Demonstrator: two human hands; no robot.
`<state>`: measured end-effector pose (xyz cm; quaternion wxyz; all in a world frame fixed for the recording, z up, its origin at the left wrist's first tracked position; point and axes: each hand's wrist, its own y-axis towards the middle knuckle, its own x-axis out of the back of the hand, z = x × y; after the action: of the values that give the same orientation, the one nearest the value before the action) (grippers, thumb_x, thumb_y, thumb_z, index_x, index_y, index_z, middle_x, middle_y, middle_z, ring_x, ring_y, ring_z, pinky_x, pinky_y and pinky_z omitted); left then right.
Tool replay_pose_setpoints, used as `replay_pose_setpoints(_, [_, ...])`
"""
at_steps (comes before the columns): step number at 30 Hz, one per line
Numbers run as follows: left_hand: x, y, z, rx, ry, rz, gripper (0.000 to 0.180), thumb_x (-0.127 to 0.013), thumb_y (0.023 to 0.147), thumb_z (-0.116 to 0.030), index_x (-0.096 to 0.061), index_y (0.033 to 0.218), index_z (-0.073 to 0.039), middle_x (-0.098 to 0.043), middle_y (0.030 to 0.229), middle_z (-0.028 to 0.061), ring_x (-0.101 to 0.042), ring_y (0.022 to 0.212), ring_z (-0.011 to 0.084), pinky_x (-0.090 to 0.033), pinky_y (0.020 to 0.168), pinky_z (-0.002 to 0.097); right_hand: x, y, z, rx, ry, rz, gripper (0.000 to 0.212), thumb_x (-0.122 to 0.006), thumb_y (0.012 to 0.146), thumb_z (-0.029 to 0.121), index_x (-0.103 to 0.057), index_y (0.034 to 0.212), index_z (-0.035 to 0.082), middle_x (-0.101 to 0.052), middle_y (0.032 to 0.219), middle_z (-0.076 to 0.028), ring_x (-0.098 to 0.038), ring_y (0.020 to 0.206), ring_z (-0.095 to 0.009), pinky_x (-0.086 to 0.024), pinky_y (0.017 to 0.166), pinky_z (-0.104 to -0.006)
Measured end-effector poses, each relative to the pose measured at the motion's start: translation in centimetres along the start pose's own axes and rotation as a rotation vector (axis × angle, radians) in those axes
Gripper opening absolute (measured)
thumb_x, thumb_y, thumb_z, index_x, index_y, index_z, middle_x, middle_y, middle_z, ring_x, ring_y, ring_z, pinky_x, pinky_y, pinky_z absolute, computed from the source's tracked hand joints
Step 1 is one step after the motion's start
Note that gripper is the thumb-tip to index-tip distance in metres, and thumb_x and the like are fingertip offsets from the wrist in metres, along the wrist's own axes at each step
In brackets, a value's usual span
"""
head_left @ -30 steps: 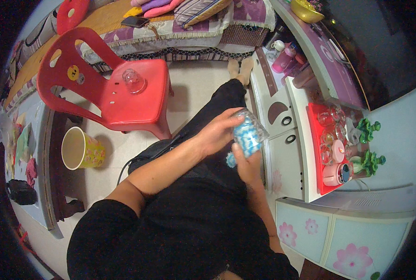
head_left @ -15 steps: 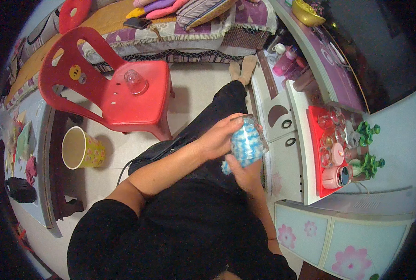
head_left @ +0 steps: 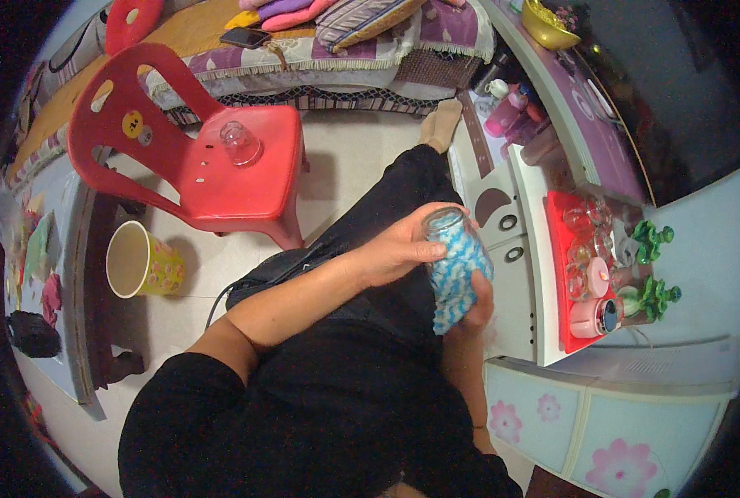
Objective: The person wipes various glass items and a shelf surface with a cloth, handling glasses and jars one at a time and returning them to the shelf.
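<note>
My left hand [head_left: 405,246] grips a clear glass cup [head_left: 446,219] near its rim, with the thumb in front. A fuzzy blue-and-white striped cloth [head_left: 461,270] lies along the cup's body and hangs below it. Whether the cloth is wholly outside the glass cannot be made out. My right hand [head_left: 473,309] closes on the cloth at the cup's lower part; some of its fingers are hidden. Both hands are over my lap. Another clear glass cup [head_left: 241,146] stands on the seat of the red plastic chair [head_left: 253,187].
A red tray [head_left: 565,274] with several glasses and a pink jar [head_left: 587,317] sits on the white cabinet to the right. A yellow-patterned bin [head_left: 156,266] stands left, beside a cluttered table [head_left: 75,332]. A phone [head_left: 245,37] lies on the sofa.
The glass cup has turned so its rim now faces up toward me. My right hand has shifted to the right, with the cloth along the cup's side.
</note>
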<state>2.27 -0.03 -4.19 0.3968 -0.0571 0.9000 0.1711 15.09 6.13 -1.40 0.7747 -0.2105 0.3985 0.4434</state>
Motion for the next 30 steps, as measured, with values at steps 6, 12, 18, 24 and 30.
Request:
replay_pose_setpoints(6, [0.7,-0.6,0.5,0.111,-0.081,-0.169,0.053,-0.063,0.082,-0.023,-0.038,0.124,-0.004,-0.051,0.117,0.0107,-0.050,0.110,0.0227,-0.039,0.097,0.0377,4.4,0.2,-2.7,0.286,-1.288,0.095,0.047,-0.065,0.074,0.011,-0.045,0.115,0.000,-0.053,0.103,-0.011,-0.054,0.090,-0.017,-0.043,0.078,-0.0316])
replay_pose_setpoints(12, [1.6,-0.6,0.8,0.144,-0.034,-0.282,0.050,-0.062,0.084,-0.024,-0.038,0.123,-0.003,-0.052,0.113,0.0094,-0.052,0.105,0.0213,-0.043,0.093,0.0374,3.9,1.2,-2.8,0.500,-1.664,0.151,0.062,-0.073,0.068,0.016,-0.041,0.118,-0.004,-0.051,0.110,-0.020,-0.051,0.101,-0.034,-0.039,0.088,-0.0406])
replay_pose_setpoints(18, [2.1,-0.4,1.3,0.119,-0.090,-0.347,0.045,-0.059,0.085,-0.026,-0.042,0.119,-0.002,-0.054,0.110,0.0100,-0.054,0.102,0.0220,-0.043,0.092,0.0383,3.7,1.1,-2.7,0.370,-1.471,0.086,0.038,-0.071,0.071,0.011,-0.054,0.102,-0.001,-0.059,0.092,-0.011,-0.058,0.082,-0.021,-0.045,0.073,-0.0328])
replay_pose_setpoints(24, [2.0,0.0,0.5,0.024,-0.288,-0.289,0.033,-0.051,0.090,-0.027,-0.048,0.111,-0.001,-0.056,0.102,0.0101,-0.054,0.099,0.0217,-0.043,0.091,0.0377,2.8,0.2,-2.1,0.123,-1.299,0.098,0.043,-0.068,0.074,0.013,-0.050,0.111,-0.002,-0.057,0.100,-0.011,-0.056,0.087,-0.020,-0.045,0.077,-0.0313])
replay_pose_setpoints(30, [2.4,0.1,0.5,-0.009,-0.317,-0.282,0.038,-0.054,0.087,-0.029,-0.048,0.113,-0.002,-0.057,0.106,0.0097,-0.054,0.101,0.0219,-0.041,0.093,0.0381,2.4,-0.6,-1.8,0.109,-0.933,-0.016,0.033,-0.059,0.080,0.009,-0.051,0.110,-0.002,-0.057,0.097,-0.007,-0.055,0.087,-0.014,-0.044,0.077,-0.0281])
